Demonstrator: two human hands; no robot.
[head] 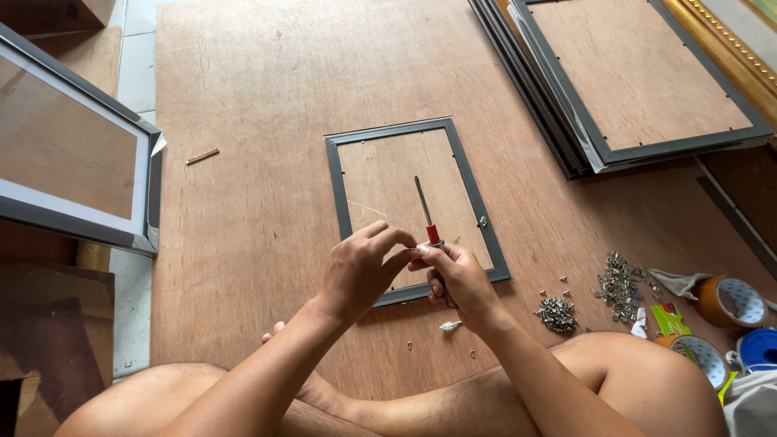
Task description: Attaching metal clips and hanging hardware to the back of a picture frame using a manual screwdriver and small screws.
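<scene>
One small grey picture frame point(417, 212), face down on a brown plywood floor board point(259, 105), backing uppermost, long axis running near to far with a slight lean to the right. One screwdriver point(427, 212), red collar and bare metal shaft, held over the frame's near half; its shaft pointed away from the person and a little left, roughly along the frame's long axis, tip over the backing's middle. Right hand point(457, 275) was closed around the screwdriver's handle, fingers curled, thumb pressed near the red collar. Left hand point(360, 271) was nearly closed, fingertips pinched together at the collar and touching the right hand's fingers; whether a small piece sat in that pinch could not be told. Both hands hovered above the frame's near edge, the right one nearer the frame's right rail, where a small metal clip point(482, 220) sat. One heap of metal clips point(556, 314) lay near right of the frame, with a larger scatter point(619, 279) further right. Tape rolls point(728, 301) and plastic oddments stood at the near right edge. A stack of larger grey frames point(639, 89) lay far right; another frame point(73, 162) leaned at the left. One short brown stick point(201, 156) lay far left of the small frame.
</scene>
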